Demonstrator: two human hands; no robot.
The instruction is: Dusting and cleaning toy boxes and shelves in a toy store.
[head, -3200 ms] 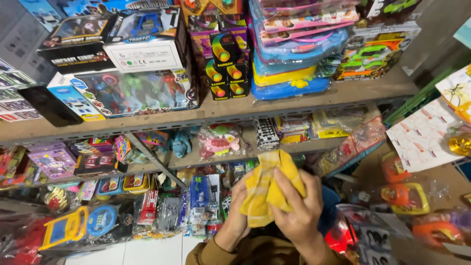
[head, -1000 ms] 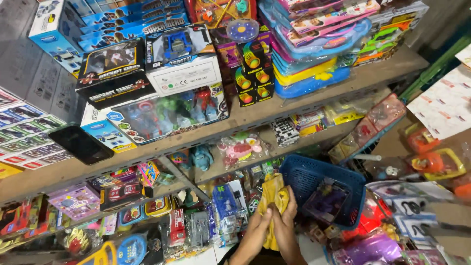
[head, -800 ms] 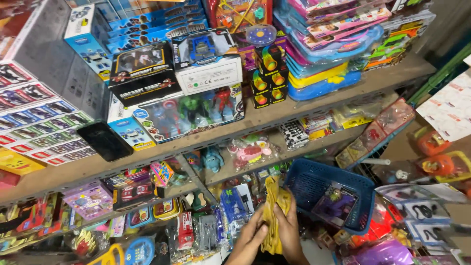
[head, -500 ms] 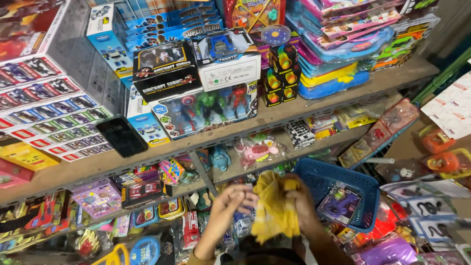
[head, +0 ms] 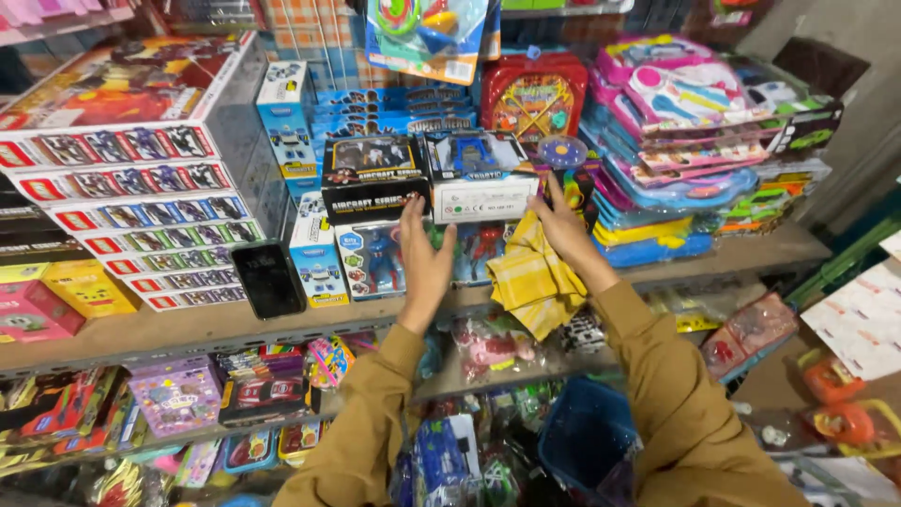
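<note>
Reaching up to the wooden shelf (head: 188, 324), both hands work at the stack of boxed toys in its middle. The left hand (head: 424, 258) is open, fingers spread and palm laid against the front of the windowed toy box (head: 380, 258) that shows coloured figures behind clear plastic; it looks placed there to steady the box, which carries a black toy box (head: 375, 178) and a white toy box (head: 481, 178) on top. The right hand (head: 563, 225), just right of that windowed box, is closed on the upper edge of a yellow cloth (head: 530, 282), thumb and fingers pinching it against the stack so that the rest hangs free in front of the shelf edge. Held this way the cloth can be pressed flat against the box fronts, which suggests wiping. The cloth is soft and creased, pale yellow with faint darker stripes forming a check, folded over itself into a loose rough-edged bundle. Left of the windowed box a dark phone (head: 269, 279) leans upright against flat striped cartons. Below the windowed box, beneath the lower shelf, a blue basket (head: 587, 441) sits between the brown sleeves.
</note>
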